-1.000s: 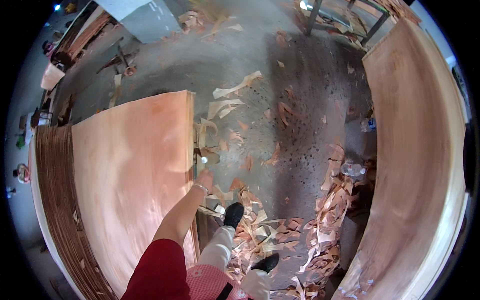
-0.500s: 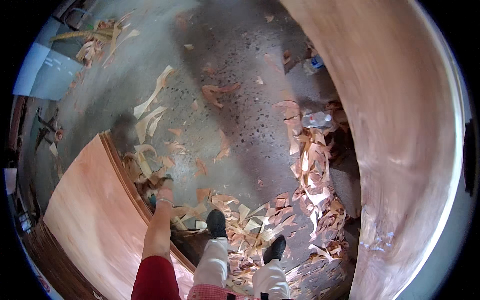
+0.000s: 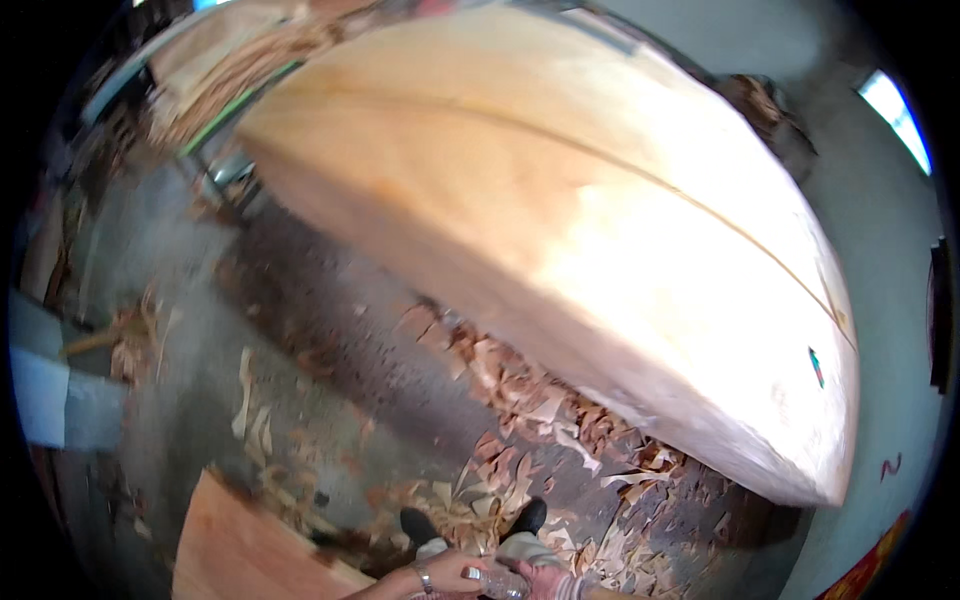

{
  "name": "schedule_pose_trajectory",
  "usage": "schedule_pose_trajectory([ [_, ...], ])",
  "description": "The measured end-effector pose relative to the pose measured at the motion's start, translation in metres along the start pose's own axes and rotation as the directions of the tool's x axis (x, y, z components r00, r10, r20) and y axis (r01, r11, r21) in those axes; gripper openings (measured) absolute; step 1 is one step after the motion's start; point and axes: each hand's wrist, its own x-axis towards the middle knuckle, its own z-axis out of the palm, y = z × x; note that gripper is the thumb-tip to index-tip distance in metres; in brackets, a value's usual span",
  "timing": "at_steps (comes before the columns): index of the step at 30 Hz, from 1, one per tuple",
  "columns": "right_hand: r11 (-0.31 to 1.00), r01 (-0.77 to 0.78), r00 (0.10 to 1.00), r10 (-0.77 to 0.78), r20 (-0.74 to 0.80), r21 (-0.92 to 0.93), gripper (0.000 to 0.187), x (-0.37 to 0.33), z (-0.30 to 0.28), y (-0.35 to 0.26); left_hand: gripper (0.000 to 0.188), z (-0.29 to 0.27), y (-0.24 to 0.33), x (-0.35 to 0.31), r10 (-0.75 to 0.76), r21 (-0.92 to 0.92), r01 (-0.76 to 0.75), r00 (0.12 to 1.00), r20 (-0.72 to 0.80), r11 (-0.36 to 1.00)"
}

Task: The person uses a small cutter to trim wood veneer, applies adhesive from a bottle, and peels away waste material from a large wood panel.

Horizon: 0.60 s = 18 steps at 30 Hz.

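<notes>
Bottle: a clear, colourless plastic bottle, small in the view, its see-through wall catching bright glints; any contents are too small to make out.
Cap: a white cap sits at the bottle's left end.
Bottle's place: at the lower edge, in front of the person's body, lying roughly sideways between the two hands.
Left hand: the left hand has its fingers at the cap end; a band circles the wrist.
Right hand: the right hand is closed around the other end of the bottle.
Hands together: near each other, both on the bottle; whether the left fingers grip the cap tightly, I cannot tell.
Feet: dark shoes show just above the hands, among pale wood scraps strewn on the grey floor.
Large pale sheets: a broad wood stack fills the upper right, crossed by a thin dark line.
Smaller sheets: a reddish-tan stack stands at lower left.
Wall: a grey-green wall lies beyond, at far right.
</notes>
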Motion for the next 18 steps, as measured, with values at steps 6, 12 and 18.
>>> schedule_pose_trajectory([
  [6,0.807,0.320,0.899,-0.094,-0.428,0.496,0.080,-0.062,0.074,0.107,0.036,0.010,0.094,0.075,0.302,0.136,-0.314,0.948,0.101,0.940],
  [12,0.440,0.592,0.687,0.161,-0.708,0.675,0.079,-0.100,0.154,0.209,0.043,0.017,0.305,0.181,0.205,0.579,-0.376,0.918,0.340,0.723],
  [18,-0.233,0.824,0.560,0.473,-0.681,0.516,0.065,-0.141,0.221,0.274,0.069,-0.049,0.397,0.329,0.673,0.994,0.058,0.731,-0.109,0.097],
])
